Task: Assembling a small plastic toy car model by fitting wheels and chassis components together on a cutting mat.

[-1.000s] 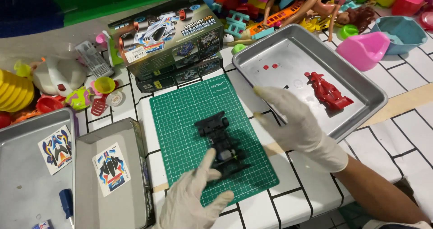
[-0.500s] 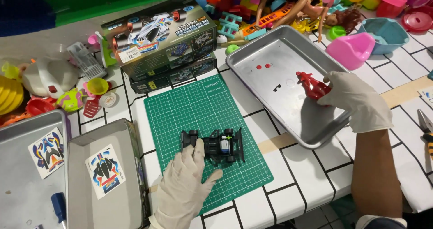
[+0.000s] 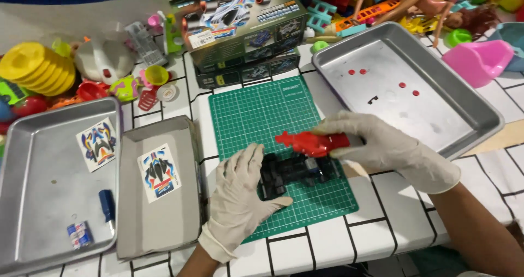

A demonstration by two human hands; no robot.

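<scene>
I'm counting fast: two gloved hands, three metal trays, one green cutting mat [image 3: 262, 118], one black chassis, one red body shell, one printed kit box [image 3: 245, 28].

My left hand [image 3: 240, 192] is resting loose and open-palmed against the black toy-car chassis [image 3: 295, 173], fingers touching its near end, not clamping it. My right hand [image 3: 382, 146] is gripping the red body shell [image 3: 311, 142] by its rear end, holding it just above the chassis, nose pointing left. The chassis is sitting on the lower right part of the mat; it is looking flat, dark, boxy, with black wheels at the left end and a small bluish part near the middle. The shell is glossy red, long and narrow, with a winged nose.

The right tray [image 3: 480, 118] is holding four small red dots and one tiny dark piece. The left tray [image 3: 33, 200] and the middle tray [image 3: 180, 222] are each holding one sticker sheet. Toy clutter is lining the back.
</scene>
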